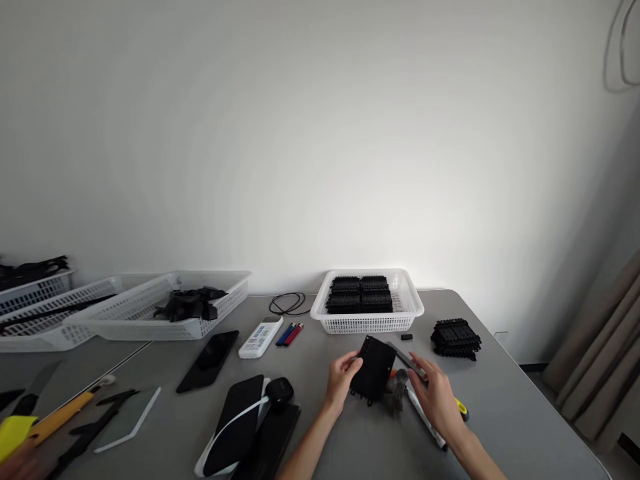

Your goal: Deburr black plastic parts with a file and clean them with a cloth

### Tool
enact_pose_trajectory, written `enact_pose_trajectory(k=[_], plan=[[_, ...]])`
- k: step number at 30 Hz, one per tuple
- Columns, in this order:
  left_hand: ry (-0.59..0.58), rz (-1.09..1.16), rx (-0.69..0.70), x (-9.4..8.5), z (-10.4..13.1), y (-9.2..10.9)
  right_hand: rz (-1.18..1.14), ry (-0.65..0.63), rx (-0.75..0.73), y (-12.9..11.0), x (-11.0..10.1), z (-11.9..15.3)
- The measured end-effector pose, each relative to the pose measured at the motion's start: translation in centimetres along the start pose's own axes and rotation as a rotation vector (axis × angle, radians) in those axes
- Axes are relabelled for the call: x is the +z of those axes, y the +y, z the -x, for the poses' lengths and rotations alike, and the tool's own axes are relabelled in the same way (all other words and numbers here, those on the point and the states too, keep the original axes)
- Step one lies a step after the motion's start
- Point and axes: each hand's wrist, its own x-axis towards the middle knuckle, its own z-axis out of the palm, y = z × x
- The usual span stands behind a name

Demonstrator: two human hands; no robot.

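My left hand (343, 381) grips a flat black plastic panel (373, 370) by its left edge, holding it tilted above the table. Small tabs stick out along the panel's lower edge. My right hand (436, 399) is closed around a long grey flat tool (407, 359), whose yellow-and-black handle end (462, 409) shows past the fingers. The tool's tip lies close to the panel's right edge. Beneath and between the hands are a crumpled dark grey piece (397, 390), partly hidden, and a white marker pen (425, 419).
A white basket (367, 325) holds stacked black panels; another stack (456, 339) stands at right. Leftward are two lighters (290, 334), a white box (261, 337), phones (209, 361), a cable (289, 305) and more baskets (200, 327). Another person's hand (20, 460) holds a yellow-handled tool (65, 417).
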Motion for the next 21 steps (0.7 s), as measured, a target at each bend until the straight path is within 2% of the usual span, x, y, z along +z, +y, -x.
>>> enact_pose_trajectory(k=[2,5,8,11,13,15,17,19,21], plan=[[-0.020,-0.024,-0.004,0.1,0.1,0.0,-0.035,-0.040,-0.005,-1.1,0.6,-2.6],[-0.065,-0.083,-0.006,0.3,0.1,0.0,-0.050,-0.212,0.012,-2.0,1.6,-5.8],[-0.005,-0.073,-0.049,0.4,-0.2,1.0,-0.124,-0.381,0.018,-2.1,2.2,-7.8],[0.060,-0.030,-0.072,0.1,-1.1,3.1,-0.233,-0.397,-0.006,-2.3,2.3,-9.6],[0.081,-0.034,0.025,-0.3,-2.4,4.8,-0.291,-0.334,-0.010,-2.7,2.6,-11.4],[0.119,-0.092,0.130,-0.9,-4.7,6.7,-0.346,-0.264,0.001,-3.4,3.4,-14.0],[0.141,-0.188,0.198,-1.5,-8.2,8.6,-0.384,-0.214,0.019,-4.1,4.9,-17.2],[0.187,-0.365,0.268,-1.9,-12.6,10.1,-0.391,-0.195,0.027,-4.5,7.2,-21.0],[0.202,-0.439,0.269,-2.2,-17.4,11.1,-0.392,-0.173,0.024,-4.6,9.7,-24.8]])
